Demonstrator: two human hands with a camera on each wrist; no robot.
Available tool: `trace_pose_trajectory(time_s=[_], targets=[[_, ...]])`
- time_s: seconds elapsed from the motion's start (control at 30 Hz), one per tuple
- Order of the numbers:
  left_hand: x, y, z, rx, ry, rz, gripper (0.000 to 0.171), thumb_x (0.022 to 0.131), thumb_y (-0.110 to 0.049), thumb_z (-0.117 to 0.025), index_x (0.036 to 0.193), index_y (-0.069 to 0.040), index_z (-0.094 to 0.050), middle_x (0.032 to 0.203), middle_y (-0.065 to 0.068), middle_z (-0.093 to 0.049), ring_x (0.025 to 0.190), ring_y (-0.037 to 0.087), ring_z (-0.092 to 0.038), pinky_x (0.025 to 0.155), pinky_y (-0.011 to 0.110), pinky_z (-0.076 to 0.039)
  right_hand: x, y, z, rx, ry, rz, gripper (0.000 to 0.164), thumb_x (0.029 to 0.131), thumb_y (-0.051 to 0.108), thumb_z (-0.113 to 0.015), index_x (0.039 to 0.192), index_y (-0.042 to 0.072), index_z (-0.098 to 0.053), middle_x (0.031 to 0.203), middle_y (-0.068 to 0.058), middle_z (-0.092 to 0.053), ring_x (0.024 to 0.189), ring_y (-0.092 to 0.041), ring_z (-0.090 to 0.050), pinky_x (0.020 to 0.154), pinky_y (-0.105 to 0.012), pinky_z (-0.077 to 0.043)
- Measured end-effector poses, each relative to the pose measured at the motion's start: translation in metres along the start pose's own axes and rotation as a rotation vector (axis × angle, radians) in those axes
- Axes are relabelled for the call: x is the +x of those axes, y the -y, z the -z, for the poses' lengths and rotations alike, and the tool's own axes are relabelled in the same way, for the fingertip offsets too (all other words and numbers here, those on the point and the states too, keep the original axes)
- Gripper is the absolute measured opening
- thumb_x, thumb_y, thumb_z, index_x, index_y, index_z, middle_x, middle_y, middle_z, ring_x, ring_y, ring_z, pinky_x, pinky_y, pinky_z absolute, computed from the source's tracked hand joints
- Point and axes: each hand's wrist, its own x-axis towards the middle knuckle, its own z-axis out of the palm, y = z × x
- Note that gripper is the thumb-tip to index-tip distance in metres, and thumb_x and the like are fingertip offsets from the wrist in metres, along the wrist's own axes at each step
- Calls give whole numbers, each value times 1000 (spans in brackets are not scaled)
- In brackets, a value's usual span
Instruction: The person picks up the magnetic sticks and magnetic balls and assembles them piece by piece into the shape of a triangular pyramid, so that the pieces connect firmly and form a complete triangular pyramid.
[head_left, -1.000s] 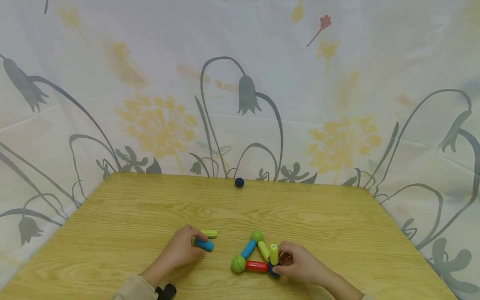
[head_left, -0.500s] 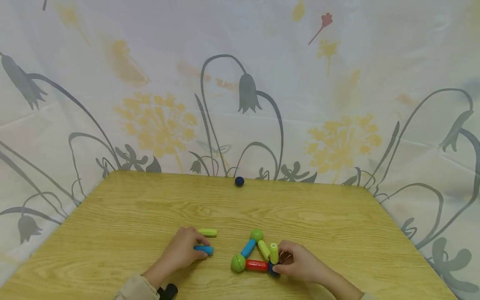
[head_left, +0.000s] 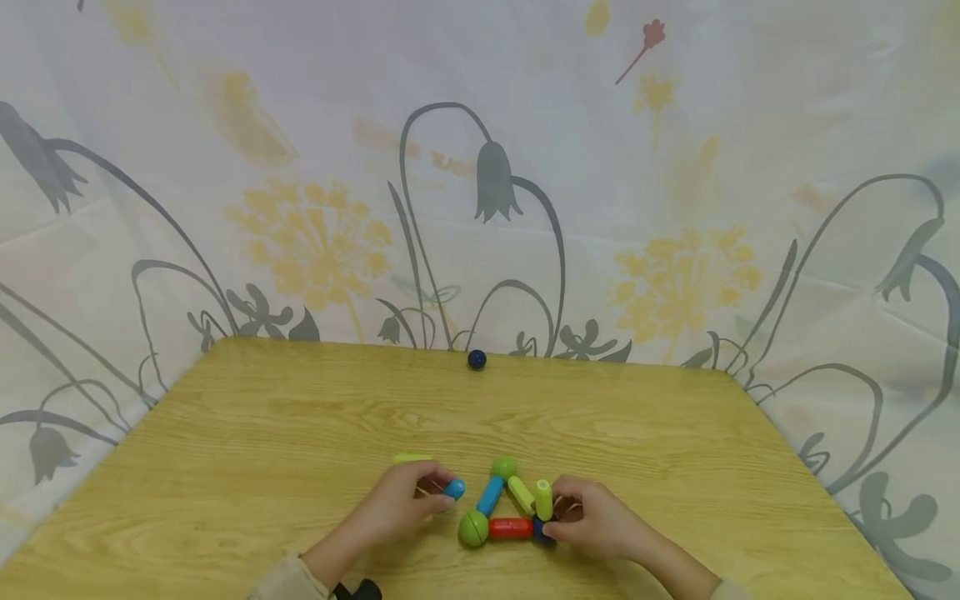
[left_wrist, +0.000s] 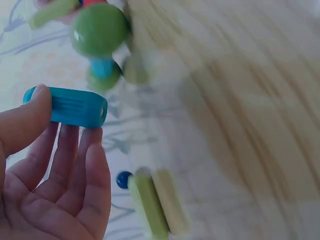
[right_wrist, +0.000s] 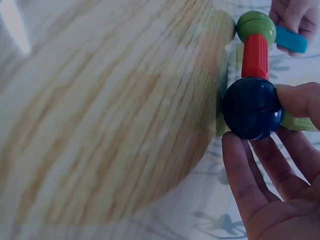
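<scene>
Between thumb and fingers my left hand [head_left: 401,504] pinches a blue rod [left_wrist: 77,107], held just left of a triangle of rods and balls. The triangle has a green ball [head_left: 473,528] at the near left, another green ball [head_left: 504,468] at the far corner, and a dark blue ball [right_wrist: 252,108] at the near right. A red rod [head_left: 511,528], a second blue rod [head_left: 490,497] and a yellow-green rod [head_left: 521,494] join them. My right hand [head_left: 600,517] grips the dark blue ball. From that ball another yellow-green rod [head_left: 543,500] stands up.
A loose yellow-green rod [head_left: 411,458] lies behind my left hand, partly hidden in the head view. Near the far edge of the wooden table [head_left: 600,417] sits a single dark blue ball [head_left: 477,359]. A flower-patterned cloth [head_left: 337,167] hangs behind the table.
My left hand has picked the blue rod off the table and carried it right, close to the triangle. The right hand stays at the dark blue ball.
</scene>
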Motion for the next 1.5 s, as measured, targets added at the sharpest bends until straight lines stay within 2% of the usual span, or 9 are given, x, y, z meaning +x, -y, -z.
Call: trace_pose_trajectory(time_s=[0.13,0.37,0.67,0.77,0.87,1.0,1.13,1.27,1.5], targets=[[2,-10,-6,-56,22,-20,23,87,-9,-65,107,1,-63,100,6,-63,90,24,-61,70,26,-50,3,0,0,4,-3,-8,17,83,10,-71,98,4,-64,95,-5,-58,86,-15,-59,73,-23,-50],[7,-17,-15,-82,55,-41,25,88,-14,-65,110,-1,-62,104,5,-61,93,23,-60,76,29,-49,5,1,-1,8,-5,-13,22,82,10,-71,101,3,-62,96,-6,-58,86,-15,-59,73,-23,-50],[10,-19,-24,-92,62,-28,25,88,-14,-66,110,-5,-64,102,1,-62,90,19,-59,76,31,-48,5,1,-2,26,10,53,20,83,10,-70,100,2,-63,97,-7,-57,85,-13,-59,73,-24,-50],[11,-15,-19,-107,57,3,24,88,-16,-66,110,-9,-64,103,-1,-62,91,17,-58,77,31,-48,5,1,-2,27,13,61,19,84,9,-69,100,2,-63,97,-7,-57,85,-12,-59,73,-25,-50],[11,-7,-8,-79,29,-1,23,88,-16,-65,110,-9,-64,104,2,-62,94,19,-56,79,33,-47,6,2,-2,24,15,51,19,84,9,-69,100,2,-63,97,-6,-57,85,-12,-60,73,-24,-50],[11,6,11,43,-78,-21,23,86,-11,-68,108,-6,-65,105,5,-62,100,27,-55,82,40,-46,8,3,-1,-13,2,34,19,83,7,-69,100,2,-62,96,-6,-58,86,-15,-60,73,-26,-50],[12,17,27,178,-169,5,29,80,-6,-72,108,-5,-66,110,7,-61,106,34,-53,86,47,-44,14,2,1,-69,-26,16,27,82,-1,-65,108,0,-61,101,-8,-60,94,-25,-59,78,-32,-50],[14,23,36,211,-141,42,35,79,-5,-73,112,-2,-64,113,12,-61,106,37,-52,87,48,-43,22,-2,3,-91,-46,-20,31,82,-2,-65,113,-2,-58,108,-12,-58,98,-31,-57,79,-37,-49],[22,23,39,178,-45,170,27,81,-2,-70,108,-1,-65,105,7,-63,97,29,-56,82,41,-46,36,-7,6,-44,-25,-41,25,85,5,-66,108,-3,-59,105,-10,-53,88,-25,-57,71,-33,-48]])
